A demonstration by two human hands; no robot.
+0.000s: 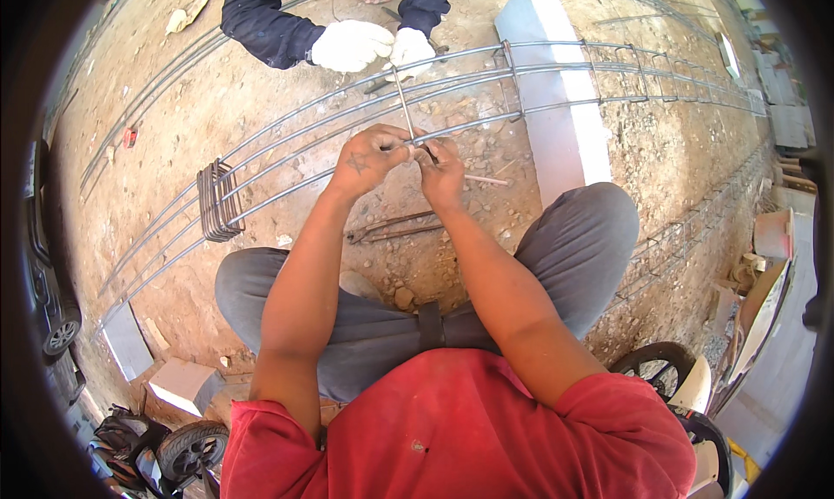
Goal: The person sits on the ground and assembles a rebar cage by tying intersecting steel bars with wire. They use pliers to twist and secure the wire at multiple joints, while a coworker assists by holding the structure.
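Note:
My left hand (372,158) is closed at the corner of a steel stirrup (402,104), where it meets the nearest long rebar (295,186). My right hand (441,173) pinches close beside it at the same crossing; what its fingers hold is hidden. Across the bars, a co-worker's white-gloved hands (352,46) are at the stirrup's far end. To the left, a bundle of stirrups (219,201) hangs around the long bars. Below my hands, a dark long-handled tool (395,228) lies on the dirt.
White blocks (556,108) stand under the bars at right, with another pale block (185,386) at lower left. Loose rebars (156,86) lie at upper left. A finished-looking cage (686,230) lies at right. Motorbike wheels (193,449) and a bucket (773,233) stand near the rim.

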